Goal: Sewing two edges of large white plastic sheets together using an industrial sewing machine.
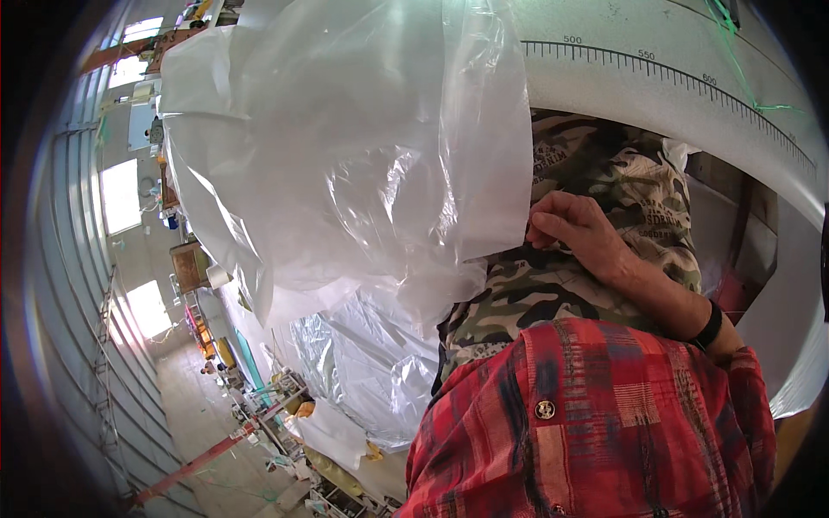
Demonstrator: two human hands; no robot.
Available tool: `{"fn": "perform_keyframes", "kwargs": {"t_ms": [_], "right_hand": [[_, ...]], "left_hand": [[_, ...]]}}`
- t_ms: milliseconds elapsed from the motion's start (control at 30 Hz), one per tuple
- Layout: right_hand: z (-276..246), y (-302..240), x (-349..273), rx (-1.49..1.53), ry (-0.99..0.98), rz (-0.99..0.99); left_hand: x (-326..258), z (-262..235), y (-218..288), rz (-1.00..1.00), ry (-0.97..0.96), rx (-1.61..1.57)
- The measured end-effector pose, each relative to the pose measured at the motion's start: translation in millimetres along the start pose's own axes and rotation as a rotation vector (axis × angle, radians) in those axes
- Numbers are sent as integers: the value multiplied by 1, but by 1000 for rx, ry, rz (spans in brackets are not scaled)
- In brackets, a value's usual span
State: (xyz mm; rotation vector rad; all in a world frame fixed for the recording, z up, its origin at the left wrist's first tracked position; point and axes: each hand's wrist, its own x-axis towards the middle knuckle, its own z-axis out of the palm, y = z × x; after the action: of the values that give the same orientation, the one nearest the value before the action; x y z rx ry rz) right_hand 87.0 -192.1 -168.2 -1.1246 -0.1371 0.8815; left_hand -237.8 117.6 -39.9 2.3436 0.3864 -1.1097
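A large sheet of translucent white plastic [371,129], wrinkled and shiny in places, spreads across the upper middle and hangs over toward my lap. At its right edge, my right hand [579,229] has curled fingers, with the thumb and forefinger closed at the plastic's border. The fingertips are partly hidden there. A black band [711,325] circles my right wrist. My left hand does not show; the plastic covers much of that side.
A pale worktable with a printed measuring scale [656,67] curves along the upper right. Green string [734,52] lies on it. More crumpled clear plastic [367,371] is piled beside my lap. Farther left are a workshop floor [190,406], machines, bright windows [121,197] and a red beam [192,470].
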Motion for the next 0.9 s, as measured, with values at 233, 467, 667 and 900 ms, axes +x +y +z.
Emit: {"fn": "perform_keyframes", "kwargs": {"t_ms": [233,467,667,900], "right_hand": [[1,3,-3,45,20,33],[3,2,0,57,22,68],[1,7,0,49,42,74],[0,9,-1,86,16,47]], "left_hand": [[-8,-3,8,-109,-38,-37],[-10,-11,21,-204,-80,-73],[-10,-23,34,-279,-99,-95],[32,-54,57,-255,-84,-80]]}}
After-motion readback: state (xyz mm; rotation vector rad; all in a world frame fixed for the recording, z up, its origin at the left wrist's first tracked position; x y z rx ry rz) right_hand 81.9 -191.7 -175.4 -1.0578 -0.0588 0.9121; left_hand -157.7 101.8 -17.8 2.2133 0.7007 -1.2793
